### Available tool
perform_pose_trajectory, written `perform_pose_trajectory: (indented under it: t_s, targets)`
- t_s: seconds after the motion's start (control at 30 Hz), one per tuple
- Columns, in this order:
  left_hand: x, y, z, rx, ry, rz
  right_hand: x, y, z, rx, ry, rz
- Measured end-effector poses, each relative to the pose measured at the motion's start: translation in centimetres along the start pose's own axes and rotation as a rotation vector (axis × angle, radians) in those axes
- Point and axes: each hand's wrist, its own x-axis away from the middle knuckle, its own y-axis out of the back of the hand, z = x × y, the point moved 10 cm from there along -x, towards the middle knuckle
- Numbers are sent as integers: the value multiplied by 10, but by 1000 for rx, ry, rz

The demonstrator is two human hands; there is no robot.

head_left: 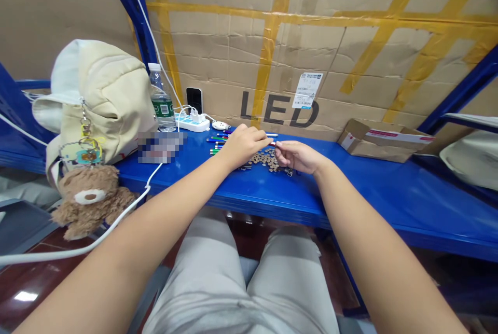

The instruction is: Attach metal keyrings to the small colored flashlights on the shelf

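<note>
Over the blue shelf top [257,189], my left hand [245,144] and my right hand [298,156] meet nearly fingertip to fingertip. A slim, dark reddish pen-like tube [274,143] shows between them. My right fingers pinch its near end, curled in. My left fingers are bent closed around its other side, hiding most of it. Under and between the hands lies a scatter of small brownish-gold discs [266,159]. Small dark shiny parts [288,171] lie below my right hand. Left of my left hand are several coloured pen-like tubes [216,140], in blue, green and other colours.
A small open cardboard box [383,150] sits at right. At left are a cream backpack [112,100], a teddy bear charm [91,194], a water bottle [161,106], a power strip [192,124] and a phone [194,99]. A white cable [116,222] hangs across the front left.
</note>
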Motion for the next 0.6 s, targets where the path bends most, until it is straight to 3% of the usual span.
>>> perform_pose_trajectory:
  t_s: [0.13,0.23,0.3,0.4,0.47,0.6]
  targets:
    - [-2,1,4,17,75,-42,-4,3,3,-23,20,-39]
    - [-3,-4,15,140,187,-56,-4,26,11,106,66,-225]
    - [-2,-9,23,215,244,-43,3,54,19,332,93,-438]
    - [0,-15,31,281,295,-20,18,88,28,884,21,-724]
    - [1,-18,34,306,314,-2,19,98,21,1117,-94,-699]
    - [2,-20,35,327,324,16,20,106,5,1255,-246,-585]
